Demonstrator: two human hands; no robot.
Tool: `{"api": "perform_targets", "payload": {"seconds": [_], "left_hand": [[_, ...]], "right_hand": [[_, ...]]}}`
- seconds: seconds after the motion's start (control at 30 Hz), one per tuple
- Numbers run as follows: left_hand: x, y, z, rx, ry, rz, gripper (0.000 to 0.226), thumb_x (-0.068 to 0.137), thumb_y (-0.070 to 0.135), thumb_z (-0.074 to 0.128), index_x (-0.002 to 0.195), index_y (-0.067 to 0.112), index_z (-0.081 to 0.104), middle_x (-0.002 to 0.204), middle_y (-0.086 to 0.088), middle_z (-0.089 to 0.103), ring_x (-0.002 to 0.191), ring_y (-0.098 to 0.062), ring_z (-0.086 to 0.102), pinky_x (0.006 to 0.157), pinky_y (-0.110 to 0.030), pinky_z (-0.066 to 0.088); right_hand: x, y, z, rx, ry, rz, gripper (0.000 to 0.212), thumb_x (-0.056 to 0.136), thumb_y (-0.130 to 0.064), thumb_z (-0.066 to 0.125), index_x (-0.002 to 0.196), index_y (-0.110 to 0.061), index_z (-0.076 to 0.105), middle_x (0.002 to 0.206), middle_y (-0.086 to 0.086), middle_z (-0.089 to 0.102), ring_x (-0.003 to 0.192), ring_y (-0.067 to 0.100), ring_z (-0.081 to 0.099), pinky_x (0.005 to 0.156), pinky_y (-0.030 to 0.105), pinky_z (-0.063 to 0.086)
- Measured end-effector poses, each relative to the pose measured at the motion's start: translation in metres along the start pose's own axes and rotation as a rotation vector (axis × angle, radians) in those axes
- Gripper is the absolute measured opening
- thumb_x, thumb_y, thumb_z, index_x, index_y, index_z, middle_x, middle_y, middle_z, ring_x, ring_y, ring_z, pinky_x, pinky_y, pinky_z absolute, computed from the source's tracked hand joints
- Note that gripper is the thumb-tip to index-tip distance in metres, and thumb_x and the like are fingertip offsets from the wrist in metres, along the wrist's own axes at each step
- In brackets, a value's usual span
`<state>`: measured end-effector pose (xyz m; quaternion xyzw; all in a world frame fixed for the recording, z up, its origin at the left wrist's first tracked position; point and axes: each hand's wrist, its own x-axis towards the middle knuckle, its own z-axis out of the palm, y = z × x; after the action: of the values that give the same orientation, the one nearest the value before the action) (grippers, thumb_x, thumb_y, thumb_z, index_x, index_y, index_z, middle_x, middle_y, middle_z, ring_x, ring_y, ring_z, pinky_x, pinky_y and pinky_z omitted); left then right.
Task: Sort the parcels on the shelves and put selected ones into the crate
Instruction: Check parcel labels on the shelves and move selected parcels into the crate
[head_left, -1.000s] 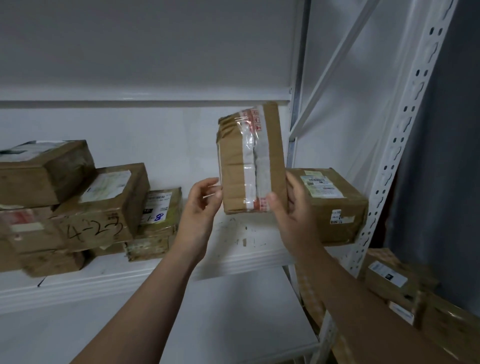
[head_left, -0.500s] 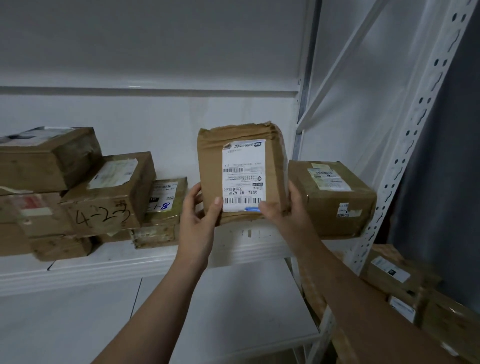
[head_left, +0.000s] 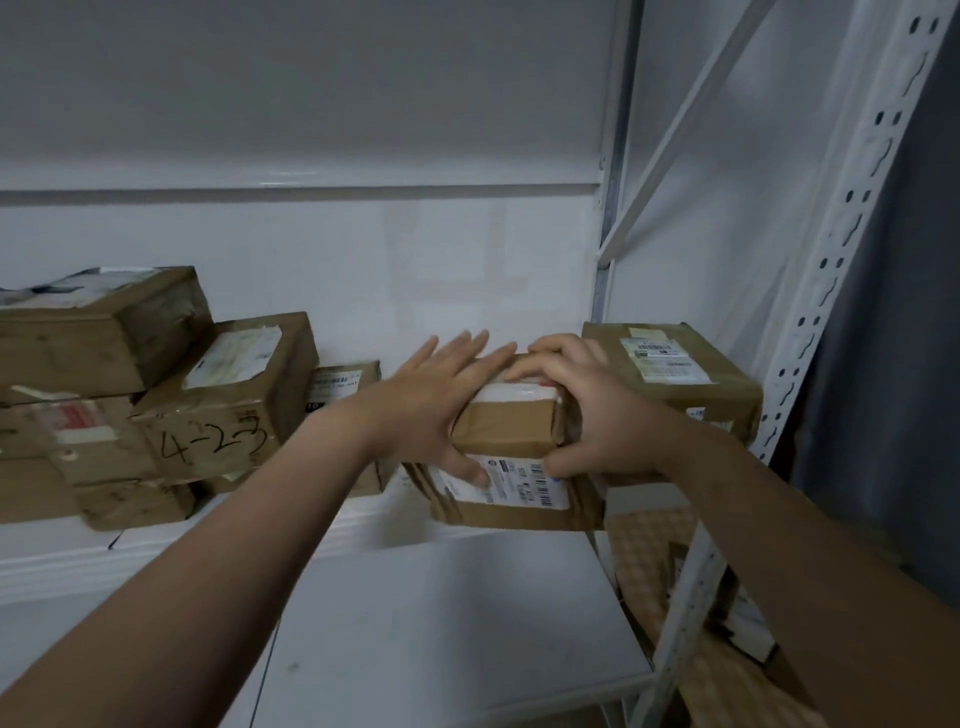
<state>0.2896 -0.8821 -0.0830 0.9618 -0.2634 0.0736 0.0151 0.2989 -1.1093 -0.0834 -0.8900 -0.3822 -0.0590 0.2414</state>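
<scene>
I hold a brown parcel (head_left: 511, 423) at the front edge of the white shelf (head_left: 208, 540), its white barcode label facing me and white tape across its upper side. My left hand (head_left: 431, 395) lies flat over the parcel's top left with straight, spread fingers, and its thumb presses on the label. My right hand (head_left: 597, 410) grips the parcel's right end, fingers curled over the top and thumb on the label. No crate is in view.
A labelled brown box (head_left: 670, 374) sits directly right of the held parcel. A stack of several boxes, one marked 4-23 (head_left: 223, 405), fills the shelf's left part. A perforated upright (head_left: 831, 260) stands right. Below are a lower shelf board (head_left: 441, 623) and more parcels (head_left: 727, 675).
The parcel was turned from its taped side to its label side, then brought down from upright in the air to the shelf edge. My left hand moved from its side onto its top.
</scene>
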Motion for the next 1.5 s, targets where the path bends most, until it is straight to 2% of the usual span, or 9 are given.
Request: {"api": "perform_targets", "payload": {"seconds": [0.13, 0.37, 0.47, 0.53, 0.63, 0.83, 1.17, 1.37, 1.5], "left_hand": [[0.003, -0.001, 0.005, -0.327, 0.026, -0.067, 0.110, 0.062, 0.053, 0.083, 0.146, 0.042, 0.012, 0.144, 0.009, 0.030, 0.129, -0.012, 0.031, 0.110, -0.036, 0.033], [0.000, 0.006, 0.019, -1.054, 0.493, -0.277, 0.087, 0.070, 0.028, 0.085, 0.137, 0.031, 0.030, 0.111, 0.006, 0.065, 0.095, -0.008, 0.068, 0.077, -0.025, 0.057], [0.001, 0.012, 0.031, -1.353, 0.607, -0.378, 0.075, 0.076, 0.028, 0.076, 0.138, 0.024, 0.034, 0.113, 0.001, 0.069, 0.095, -0.013, 0.070, 0.083, -0.033, 0.057], [0.001, 0.017, 0.039, -1.435, 0.635, -0.396, 0.068, 0.083, 0.030, 0.069, 0.140, 0.022, 0.033, 0.119, 0.001, 0.067, 0.099, -0.012, 0.069, 0.087, -0.033, 0.056], [0.000, 0.022, 0.052, -1.426, 0.682, -0.421, 0.070, 0.093, 0.037, 0.056, 0.148, 0.038, 0.012, 0.125, 0.015, 0.059, 0.106, -0.003, 0.064, 0.092, -0.028, 0.052], [-0.004, 0.018, 0.062, -1.409, 0.733, -0.453, 0.060, 0.095, 0.040, 0.051, 0.147, 0.040, 0.020, 0.133, 0.011, 0.056, 0.114, -0.006, 0.059, 0.104, -0.040, 0.044], [-0.009, 0.015, 0.059, -1.400, 0.721, -0.481, 0.061, 0.097, 0.040, 0.049, 0.148, 0.041, 0.015, 0.140, 0.011, 0.048, 0.121, -0.006, 0.054, 0.105, -0.034, 0.041], [-0.018, 0.016, 0.059, -0.919, 0.621, -0.486, 0.114, 0.069, 0.045, 0.074, 0.148, 0.040, -0.007, 0.135, 0.005, 0.009, 0.122, 0.006, 0.013, 0.105, -0.014, 0.013], [-0.022, 0.005, 0.062, -0.593, 0.550, -0.296, 0.102, 0.069, 0.037, 0.084, 0.140, 0.049, 0.011, 0.153, -0.006, -0.007, 0.125, 0.027, -0.003, 0.097, 0.008, 0.008]], "right_hand": [[-0.001, 0.007, -0.002, 0.205, 0.124, -0.055, 0.069, 0.062, -0.027, 0.072, 0.121, -0.041, 0.038, 0.129, -0.008, 0.036, 0.123, 0.006, 0.034, 0.098, 0.020, 0.034], [-0.001, 0.026, 0.028, 0.475, 0.656, 0.157, 0.069, 0.085, -0.028, 0.071, 0.140, -0.033, 0.030, 0.142, -0.004, 0.037, 0.132, 0.009, 0.038, 0.108, 0.033, 0.036], [-0.002, 0.023, 0.043, 0.737, 0.571, 0.255, 0.072, 0.088, -0.034, 0.067, 0.145, -0.034, 0.024, 0.151, -0.001, 0.035, 0.139, 0.011, 0.034, 0.113, 0.042, 0.034], [-0.004, 0.018, 0.051, 0.829, 0.484, 0.254, 0.055, 0.095, -0.034, 0.057, 0.143, -0.036, 0.029, 0.139, -0.008, 0.048, 0.126, -0.001, 0.048, 0.101, 0.027, 0.046], [-0.003, 0.013, 0.058, 0.867, 0.453, 0.236, 0.043, 0.101, -0.027, 0.044, 0.143, -0.028, 0.037, 0.122, -0.018, 0.055, 0.098, -0.016, 0.058, 0.076, 0.006, 0.048], [0.000, 0.016, 0.065, 0.880, 0.448, 0.234, 0.048, 0.102, -0.026, 0.042, 0.149, -0.024, 0.032, 0.124, -0.016, 0.055, 0.101, -0.014, 0.058, 0.078, 0.007, 0.047], [0.011, 0.023, 0.076, 0.859, 0.448, 0.254, 0.049, 0.101, -0.037, 0.044, 0.148, -0.029, 0.034, 0.132, -0.008, 0.058, 0.112, 0.003, 0.060, 0.094, 0.027, 0.051], [0.029, 0.014, 0.077, 0.824, 0.683, 0.436, 0.038, 0.095, -0.042, 0.053, 0.129, -0.026, 0.050, 0.112, -0.006, 0.066, 0.097, 0.010, 0.065, 0.088, 0.040, 0.056], [0.036, 0.007, 0.068, 0.740, 0.704, 0.448, 0.040, 0.094, -0.019, 0.060, 0.129, -0.014, 0.041, 0.088, -0.016, 0.052, 0.067, -0.021, 0.054, 0.061, 0.002, 0.045]]}}
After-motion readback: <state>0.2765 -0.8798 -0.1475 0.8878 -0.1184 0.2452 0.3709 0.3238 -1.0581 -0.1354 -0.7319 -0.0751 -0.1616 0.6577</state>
